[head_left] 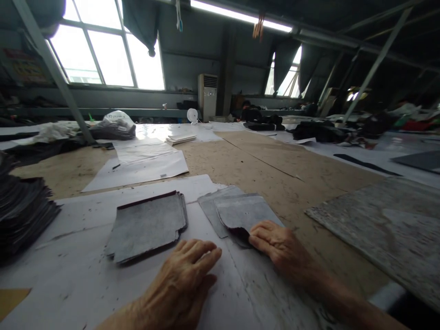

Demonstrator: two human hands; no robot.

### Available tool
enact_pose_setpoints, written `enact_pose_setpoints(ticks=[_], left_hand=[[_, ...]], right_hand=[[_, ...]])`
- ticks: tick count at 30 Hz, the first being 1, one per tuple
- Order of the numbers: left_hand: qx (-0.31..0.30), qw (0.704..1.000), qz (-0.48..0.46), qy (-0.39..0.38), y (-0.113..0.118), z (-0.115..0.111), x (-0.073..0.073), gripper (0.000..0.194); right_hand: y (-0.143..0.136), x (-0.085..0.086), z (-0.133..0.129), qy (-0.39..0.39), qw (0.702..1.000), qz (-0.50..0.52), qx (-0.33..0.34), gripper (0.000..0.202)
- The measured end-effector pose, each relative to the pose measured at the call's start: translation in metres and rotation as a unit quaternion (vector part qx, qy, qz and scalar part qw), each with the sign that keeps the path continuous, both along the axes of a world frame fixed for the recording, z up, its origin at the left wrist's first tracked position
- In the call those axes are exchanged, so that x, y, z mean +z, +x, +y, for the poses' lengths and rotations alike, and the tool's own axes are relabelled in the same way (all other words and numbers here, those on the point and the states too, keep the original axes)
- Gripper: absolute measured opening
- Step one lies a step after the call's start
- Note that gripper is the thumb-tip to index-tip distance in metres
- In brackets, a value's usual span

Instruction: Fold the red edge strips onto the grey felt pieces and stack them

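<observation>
My right hand (275, 243) pinches the near edge of a grey fabric piece (245, 208), whose corner curls up and shows a dark underside. Beneath it lies another grey piece (209, 206), partly covered. My left hand (187, 277) hovers over or rests on the white paper, fingers stretched and slightly bent, holding nothing I can see. Just beyond that hand is a neat stack of cut grey fabric pieces (147, 227) with notched corners and dark edges.
A tall pile of dark cut pieces (24, 211) stands at the left edge. White paper sheets (144, 167) lie farther back on the brown-covered table. To the right is a mottled grey slab or sheet (388, 224). A slanting metal post (55, 68) rises at left.
</observation>
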State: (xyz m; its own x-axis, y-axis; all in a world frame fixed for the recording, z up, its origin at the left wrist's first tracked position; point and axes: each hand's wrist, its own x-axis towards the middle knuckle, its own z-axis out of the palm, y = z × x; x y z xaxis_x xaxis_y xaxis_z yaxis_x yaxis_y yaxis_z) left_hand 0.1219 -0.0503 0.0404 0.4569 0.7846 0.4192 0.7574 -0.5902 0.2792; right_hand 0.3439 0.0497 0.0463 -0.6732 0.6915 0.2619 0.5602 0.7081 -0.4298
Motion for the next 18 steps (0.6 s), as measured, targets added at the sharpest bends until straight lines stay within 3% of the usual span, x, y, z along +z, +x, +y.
enact_pose_setpoints(ticks=[4, 10, 18], left_hand=[[-0.025, 0.999, -0.016, 0.036, 0.018, 0.015, -0.006, 0.036], [-0.055, 0.997, -0.006, 0.056, 0.033, 0.027, -0.01, 0.032], [-0.047, 0.996, 0.041, 0.063, 0.049, 0.033, -0.01, 0.033]], right_hand=[[0.0, 0.005, 0.003, -0.032, 0.999, 0.0, -0.021, 0.026], [-0.006, -0.006, 0.001, -0.023, 0.995, 0.005, -0.094, 0.012], [-0.002, 0.003, 0.016, -0.097, 0.995, -0.02, -0.026, 0.024]])
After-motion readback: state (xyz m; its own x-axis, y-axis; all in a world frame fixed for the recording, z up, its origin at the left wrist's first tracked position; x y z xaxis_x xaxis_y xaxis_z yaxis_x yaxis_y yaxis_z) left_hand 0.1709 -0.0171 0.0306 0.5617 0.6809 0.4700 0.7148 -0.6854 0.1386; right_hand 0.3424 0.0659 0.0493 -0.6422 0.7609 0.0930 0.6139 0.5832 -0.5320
